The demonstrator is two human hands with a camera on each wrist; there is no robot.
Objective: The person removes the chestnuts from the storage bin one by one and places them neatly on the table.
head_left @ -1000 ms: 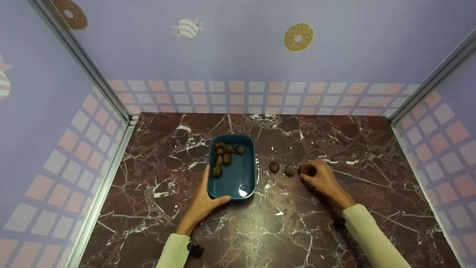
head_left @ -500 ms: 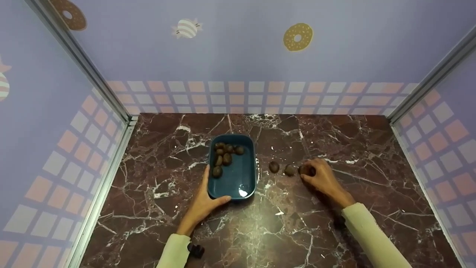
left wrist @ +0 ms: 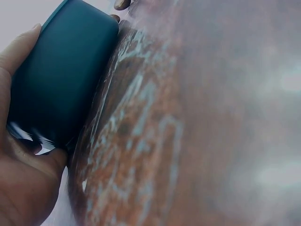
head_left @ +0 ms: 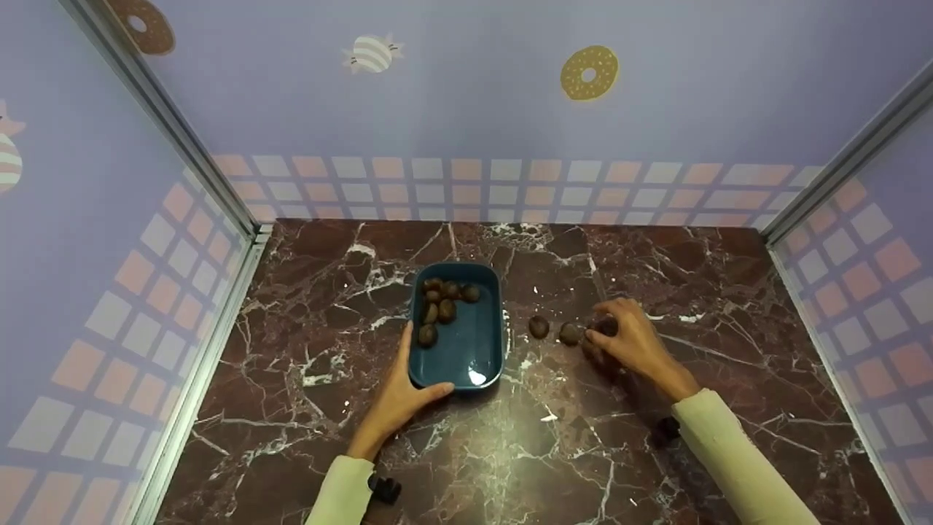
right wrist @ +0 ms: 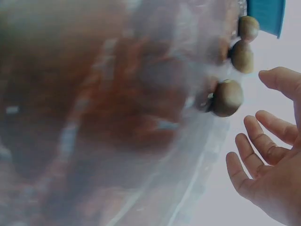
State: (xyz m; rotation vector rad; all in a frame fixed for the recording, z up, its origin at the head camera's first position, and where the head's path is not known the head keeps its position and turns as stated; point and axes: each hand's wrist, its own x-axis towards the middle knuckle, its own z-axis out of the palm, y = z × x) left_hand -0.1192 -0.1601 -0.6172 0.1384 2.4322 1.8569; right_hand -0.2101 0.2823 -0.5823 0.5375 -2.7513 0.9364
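I see three small round brown nuts lying in a row on the dark red marble tabletop (head_left: 554, 452), just right of the tray. The rightmost nut (head_left: 606, 326) sits right at my right hand (head_left: 633, 341); in the right wrist view that same nut (right wrist: 226, 97) lies a little apart from the fingers (right wrist: 249, 157), which are spread and loosely bent with the palm bare, so the hand has hold of nothing. The middle nut (head_left: 570, 333) is just beside the fingertips in the head view, and the left nut (head_left: 539, 327) lies a bit further toward the tray.

The deep teal rectangular plastic tray (head_left: 466, 357) stands left of centre on the marble. My left hand (head_left: 399, 397) grips its near left corner, thumb curled along the near rim and fingers laid up the left wall; the left wrist view shows the palm pressed against the tray's side. A cluster of brown nuts (head_left: 442, 306) lies in the tray's far left part.

Around the table stand pale lilac walls (head_left: 466, 109) with a checked band and doughnut and sweet pictures.
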